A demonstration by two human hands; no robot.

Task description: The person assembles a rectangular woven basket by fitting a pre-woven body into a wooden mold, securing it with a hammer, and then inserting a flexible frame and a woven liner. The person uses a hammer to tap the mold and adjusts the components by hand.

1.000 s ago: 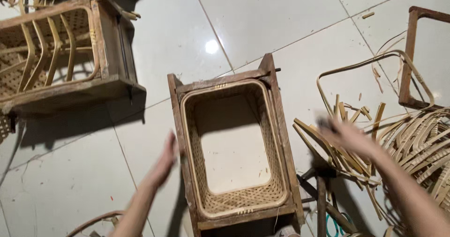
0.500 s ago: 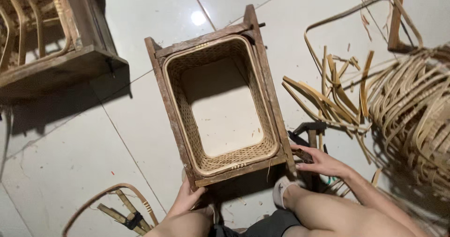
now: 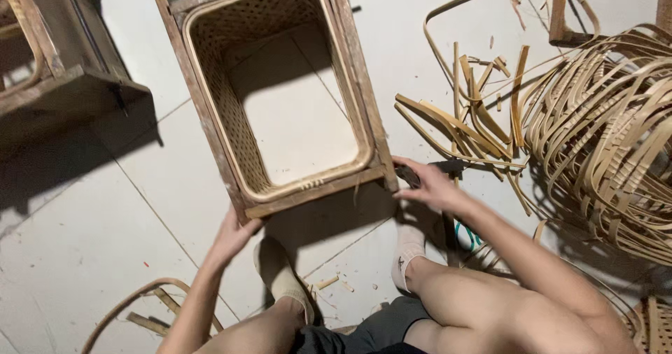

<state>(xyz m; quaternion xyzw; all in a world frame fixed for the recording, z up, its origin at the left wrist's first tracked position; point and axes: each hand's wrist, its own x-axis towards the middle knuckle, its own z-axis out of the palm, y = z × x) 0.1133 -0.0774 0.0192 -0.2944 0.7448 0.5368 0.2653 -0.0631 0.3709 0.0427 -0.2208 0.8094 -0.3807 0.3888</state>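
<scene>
A wooden box frame (image 3: 210, 126) with a woven rattan lining stands on the white tiled floor in front of me, open side up. My left hand (image 3: 234, 231) presses against its near left corner. My right hand (image 3: 427, 184) rests at the near right corner, fingers spread, next to a dark tool (image 3: 448, 166) lying on the floor. Neither hand is closed around anything. My feet in pale socks (image 3: 409, 252) sit just below the frame.
A second wooden frame (image 3: 66, 81) stands at the upper left. Loose cane strips (image 3: 476, 116) and a big coil of rattan (image 3: 616, 144) lie to the right. A bent cane loop (image 3: 140, 305) lies at the lower left.
The view has tipped down and closer. My left hand has gone to the frame's near left corner; my right hand has come back from the cane strips to the near right corner.
</scene>
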